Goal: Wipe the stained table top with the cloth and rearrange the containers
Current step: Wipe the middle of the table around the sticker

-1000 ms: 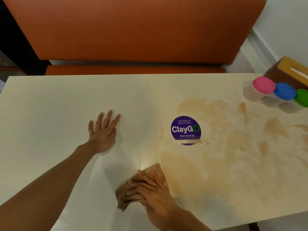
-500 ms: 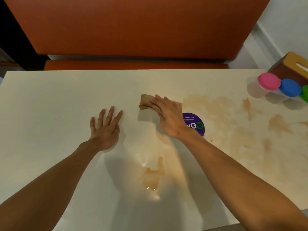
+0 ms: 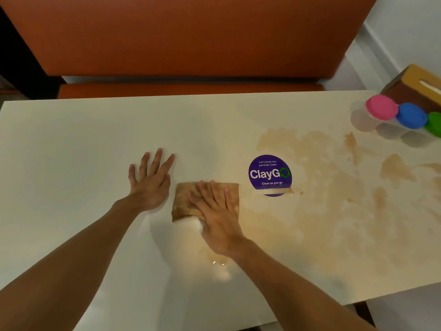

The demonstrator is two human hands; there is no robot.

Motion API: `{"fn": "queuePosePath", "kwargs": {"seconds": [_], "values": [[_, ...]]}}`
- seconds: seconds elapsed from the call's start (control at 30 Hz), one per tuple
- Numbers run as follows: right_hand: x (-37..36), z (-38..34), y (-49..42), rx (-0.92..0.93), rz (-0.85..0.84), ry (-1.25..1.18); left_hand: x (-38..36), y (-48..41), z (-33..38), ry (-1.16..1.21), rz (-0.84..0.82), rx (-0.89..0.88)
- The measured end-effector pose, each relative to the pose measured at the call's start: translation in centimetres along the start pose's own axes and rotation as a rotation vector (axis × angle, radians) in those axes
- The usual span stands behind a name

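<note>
While my left hand (image 3: 150, 185) lies flat on the pale cream tabletop (image 3: 71, 144), fingers spread and straight, its grip released and holding nothing, the surface around it looks clean. Just beside it to the right, with a narrow strip of bare surface between them, I see the brown-stained folded cloth (image 3: 185, 199) lying spread on the tabletop. My right hand (image 3: 218, 211) presses down on that cloth with straight fingers laid across it, palm over its near right part; the grip is not clenched around the fabric, only flat on top. Below the wrist a wet brownish puddle (image 3: 218, 259) glints on the surface.

Further right, near the cloth but apart from it, sits a round purple sticker (image 3: 269, 174) reading "ClayGo", with a strip of tape across its lower edge. Beyond it, tan smeared stains (image 3: 334, 187) cover most of the right half of the tabletop, reaching toward the far right edge.

At the far right corner stand three clear plastic containers in a touching row: a pink-lidded container (image 3: 381, 107), a blue-lidded container (image 3: 412, 115) and a green-lidded container (image 3: 435, 123), the last cut off by the frame. Right behind them is a brown wooden tissue box (image 3: 415, 88) with a lighter slotted top. Across the far side of the tabletop runs an orange upholstered bench seat (image 3: 191, 37).
</note>
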State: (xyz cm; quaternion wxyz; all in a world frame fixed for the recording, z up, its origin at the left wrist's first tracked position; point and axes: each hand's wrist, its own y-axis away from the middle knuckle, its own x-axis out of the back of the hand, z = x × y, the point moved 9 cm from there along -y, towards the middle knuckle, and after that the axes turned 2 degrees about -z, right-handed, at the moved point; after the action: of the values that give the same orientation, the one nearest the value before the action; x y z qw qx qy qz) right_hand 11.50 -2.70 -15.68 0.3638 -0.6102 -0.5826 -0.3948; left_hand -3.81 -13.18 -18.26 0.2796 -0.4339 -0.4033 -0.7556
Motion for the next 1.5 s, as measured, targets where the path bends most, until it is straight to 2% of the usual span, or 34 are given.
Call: {"fn": "queuePosePath", "kwargs": {"seconds": [0.13, 0.33, 0.4, 0.53, 0.63, 0.73, 0.83, 0.93, 1.0, 1.1, 1.17, 1.27, 1.33, 1.4, 1.47, 1.5], "values": [[-0.9, -1.7, 5.0, 0.085, -0.097, -0.042, 0.0, -0.1, -0.1, 0.011, 0.004, 0.003], [-1.9, -3.5, 11.9, 0.063, -0.089, -0.098, 0.3, 0.3, -0.3, 0.124, -0.023, 0.018], [-2.1, -3.6, 12.5, 0.031, -0.147, -0.188, 0.9, 1.4, -0.3, 0.264, 0.006, 0.037], [0.7, -3.1, 11.4, -0.174, -0.180, -0.558, 2.6, 7.4, 0.5, 0.835, 0.135, 0.032], [5.4, -4.2, 10.5, -0.178, -0.055, -0.844, 2.9, 13.7, 0.9, 1.058, 0.180, 0.091], [7.1, -4.0, 9.6, -0.298, 0.013, -0.994, 1.8, 17.3, 4.0, 1.175, -0.017, 0.028], [8.3, -5.0, 8.6, -0.364, 0.043, -1.050, 1.1, 19.3, 9.0, 1.108, -0.252, -0.114], [9.3, -7.0, 7.9, -0.425, -0.038, -1.172, 1.7, 19.6, 12.5, 1.116, -0.330, -0.205], [9.6, -8.0, 7.4, -0.432, -0.113, -1.253, 2.3, 19.3, 13.2, 1.150, -0.285, -0.207], [9.8, -8.2, 6.8, -0.450, -0.175, -1.378, 3.9, 18.5, 12.6, 1.273, -0.101, -0.110], [10.3, -7.7, 6.8, -0.445, -0.243, -1.336, 4.1, 17.9, 11.2, 1.318, -0.060, 0.010], [11.2, -4.7, 7.1, -0.418, -0.309, -1.098, 4.5, 17.1, 8.7, 1.245, -0.011, 0.113], [12.2, -0.3, 8.0, -0.440, -0.225, -0.927, 5.0, 16.4, 7.2, 1.096, 0.114, 0.111], [12.9, 5.2, 9.3, -0.469, -0.092, -0.755, 6.1, 15.5, 6.2, 0.871, 0.263, 0.006], [13.3, 10.0, 10.9, -0.495, 0.006, -0.643, 5.8, 14.3, 6.0, 0.626, 0.331, -0.094], [13.2, 12.1, 11.5, -0.502, 0.027, -0.576, 4.8, 13.6, 5.7, 0.509, 0.323, -0.078]]}}
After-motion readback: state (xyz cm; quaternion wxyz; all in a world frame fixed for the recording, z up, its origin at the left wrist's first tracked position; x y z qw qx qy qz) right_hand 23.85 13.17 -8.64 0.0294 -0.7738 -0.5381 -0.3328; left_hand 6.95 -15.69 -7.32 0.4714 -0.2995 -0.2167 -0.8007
